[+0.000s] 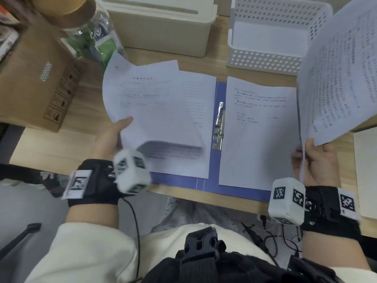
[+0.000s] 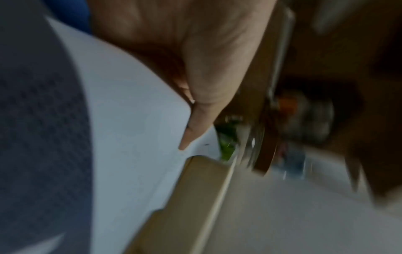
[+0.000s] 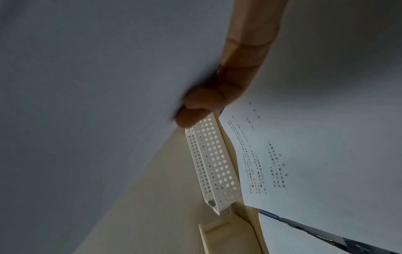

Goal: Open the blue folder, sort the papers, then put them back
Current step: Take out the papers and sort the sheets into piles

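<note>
On desk blue folder [image 1: 213, 176] open, spine front-back; hands pinching papers [image 1: 151, 103].

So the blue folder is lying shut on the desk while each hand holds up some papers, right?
Not quite: the blue folder lies open on the desk, its metal clip exposed, as the head view shows. The left hand and right hand do each hold papers.

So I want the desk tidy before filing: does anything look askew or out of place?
Nothing is spilled or torn. The blue folder lies open with its metal clip bare, and the papers are not squared: the left hand holds a curled sheet, and the right hand holds another sheet raised.
</note>
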